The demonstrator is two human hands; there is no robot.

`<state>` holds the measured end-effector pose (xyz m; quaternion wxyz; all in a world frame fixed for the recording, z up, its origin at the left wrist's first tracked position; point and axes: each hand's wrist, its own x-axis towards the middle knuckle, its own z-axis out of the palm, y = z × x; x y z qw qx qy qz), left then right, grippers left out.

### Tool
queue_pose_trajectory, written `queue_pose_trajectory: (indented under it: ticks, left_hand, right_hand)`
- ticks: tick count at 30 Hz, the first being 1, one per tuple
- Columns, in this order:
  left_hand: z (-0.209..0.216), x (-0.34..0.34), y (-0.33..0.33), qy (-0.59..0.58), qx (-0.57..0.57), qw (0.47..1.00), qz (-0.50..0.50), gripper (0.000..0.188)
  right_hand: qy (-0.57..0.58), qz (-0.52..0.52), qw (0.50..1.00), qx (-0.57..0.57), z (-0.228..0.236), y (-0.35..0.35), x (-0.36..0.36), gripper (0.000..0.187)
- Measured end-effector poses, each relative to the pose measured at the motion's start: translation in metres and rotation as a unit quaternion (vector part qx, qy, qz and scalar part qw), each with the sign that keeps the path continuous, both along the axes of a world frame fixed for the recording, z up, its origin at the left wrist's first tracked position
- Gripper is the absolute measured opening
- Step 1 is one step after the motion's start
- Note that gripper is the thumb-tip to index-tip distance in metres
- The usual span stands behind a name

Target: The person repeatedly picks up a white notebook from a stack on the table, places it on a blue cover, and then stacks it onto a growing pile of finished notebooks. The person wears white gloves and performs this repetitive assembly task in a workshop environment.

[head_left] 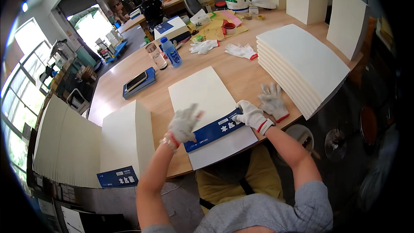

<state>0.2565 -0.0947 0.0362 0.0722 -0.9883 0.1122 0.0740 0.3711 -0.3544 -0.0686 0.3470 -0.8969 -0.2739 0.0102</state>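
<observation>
In front of me a pad of cream-white paper lies on the table, with a blue printed paper band across its near part. My left hand, in a white glove with a red cuff, is over the band's left end. Its fingers are stretched out and somewhat blurred, with nothing visible in them. At the band's right end my right hand, gloved the same way, grips the band's edge between thumb and fingers. A loose white glove lies just beyond my right hand.
To the right rises a layered stack of paper; upright paper blocks stand behind it. A banded block stands at the left edge. Farther off are a phone, a blue-labelled bottle, a clear bottle, gloves and a bucket.
</observation>
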Motion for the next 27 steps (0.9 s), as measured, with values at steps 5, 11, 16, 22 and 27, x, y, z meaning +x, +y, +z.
queue_pose_trajectory:
  ticks: [5,11,16,22,27]
  left_hand:
    - [-0.001,0.04,-0.043,0.191,0.164,0.948,-0.197,0.117]
    - [0.014,0.053,-0.047,0.218,0.145,0.936,-0.236,0.116]
    - [-0.005,0.058,-0.029,0.165,0.086,0.95,-0.249,0.104]
    - [-0.025,0.06,-0.018,0.108,0.04,0.95,-0.29,0.11]
    - [0.0,0.057,-0.025,0.192,0.076,0.944,-0.259,0.115]
  right_hand:
    - [-0.299,-0.073,0.938,-0.157,0.012,-0.041,0.023,0.051]
    - [0.086,0.144,0.96,0.224,0.043,-0.078,0.01,0.019]
    - [-0.173,0.431,0.885,0.045,0.029,0.088,-0.085,0.034]
    - [-0.216,0.43,0.877,-0.012,0.013,0.155,-0.128,0.038]
    - [-0.129,0.476,0.864,-0.098,0.036,0.066,-0.06,0.024]
